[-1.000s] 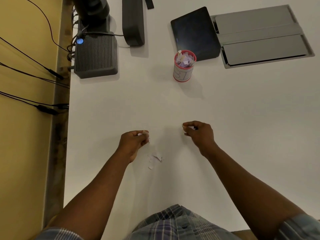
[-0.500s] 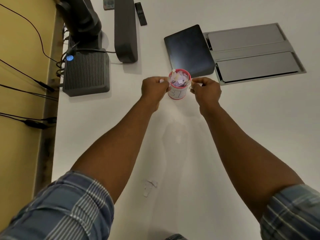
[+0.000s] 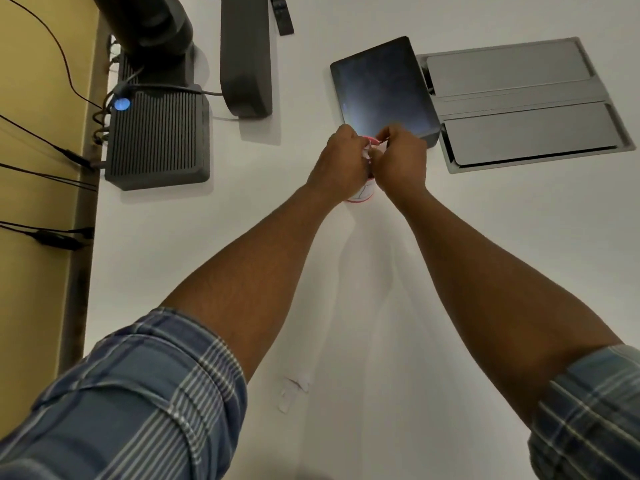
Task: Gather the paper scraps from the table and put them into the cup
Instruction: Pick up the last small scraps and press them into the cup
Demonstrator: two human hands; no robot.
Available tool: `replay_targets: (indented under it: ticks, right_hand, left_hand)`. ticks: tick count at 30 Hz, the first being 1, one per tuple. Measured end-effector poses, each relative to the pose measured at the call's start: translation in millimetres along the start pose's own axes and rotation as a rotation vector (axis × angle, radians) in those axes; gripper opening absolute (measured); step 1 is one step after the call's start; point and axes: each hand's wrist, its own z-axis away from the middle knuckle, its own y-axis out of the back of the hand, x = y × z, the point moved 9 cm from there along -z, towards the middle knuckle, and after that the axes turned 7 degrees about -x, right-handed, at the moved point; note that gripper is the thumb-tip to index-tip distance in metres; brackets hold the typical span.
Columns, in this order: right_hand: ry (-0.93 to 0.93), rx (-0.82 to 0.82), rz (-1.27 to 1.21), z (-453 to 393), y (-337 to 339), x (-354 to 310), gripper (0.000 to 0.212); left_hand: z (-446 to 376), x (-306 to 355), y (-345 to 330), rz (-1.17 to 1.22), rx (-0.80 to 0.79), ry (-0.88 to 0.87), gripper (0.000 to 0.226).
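Note:
The cup (image 3: 363,195), white with a red rim and base, stands at the middle of the white table (image 3: 485,237), mostly hidden behind my hands. My left hand (image 3: 337,164) and my right hand (image 3: 401,161) meet right over its mouth, fingers pinched together. A small white paper scrap (image 3: 365,152) shows at my left fingertips. What my right fingertips pinch is hard to see. A few white paper scraps (image 3: 292,393) lie on the table near me, between my forearms.
A dark tablet (image 3: 381,88) lies just behind the cup, with a grey recessed hatch (image 3: 526,133) to its right. At the back left stand a ribbed grey box (image 3: 156,136) and a dark stand (image 3: 246,57). Cables hang past the table's left edge.
Both hands rose from the near table with pinched scraps, reached either side of the cup, and now have closed together above its mouth. The view shifted forward.

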Motion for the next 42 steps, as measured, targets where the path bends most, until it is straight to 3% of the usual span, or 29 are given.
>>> replay_targets:
  ticks: [3,7,10,13,16,21,24,29,33,39,42]
  right_hand:
    - [0.053,-0.039,0.094,-3,-3,-5,0.015]
    - [0.071,-0.21,0.283,-5,-15,-14,0.036]
    - [0.103,-0.301,0.339,-3,-20,-19,0.04]
    - [0.208,-0.242,0.442,1,-19,-30,0.031]
    - [0.22,-0.164,0.393,2,-12,-30,0.033]
    - [0.24,-0.053,0.322,6,-8,-27,0.028]
    - [0.261,-0.02,0.357,8,-7,-26,0.021]
    - [0.199,-0.117,0.41,-1,-16,-21,0.02]
    - [0.177,-0.24,0.464,-6,-22,-22,0.032]
    - [0.185,-0.365,0.305,-2,-16,-20,0.05]
    - [0.231,-0.306,0.307,3,-19,-18,0.042]
  left_hand:
    - [4,3,-7,-0.012,-0.081,-0.087,0.026]
    - [14,1,-11,-0.068,-0.12,-0.131,0.032]
    - [21,0,-3,-0.127,-0.014,-0.137,0.039]
    - [23,2,3,-0.169,0.06,-0.153,0.029]
    - [23,3,1,-0.182,0.068,-0.174,0.016]
    - [20,-2,6,-0.297,0.159,-0.195,0.021]
    - [20,1,2,-0.345,0.124,-0.245,0.023]
    - [20,5,0,-0.308,0.074,-0.268,0.019]
    - [19,0,8,-0.178,0.11,-0.222,0.016]
    - [19,4,13,-0.089,0.148,-0.203,0.019]
    - [26,9,18,-0.072,0.183,-0.258,0.024]
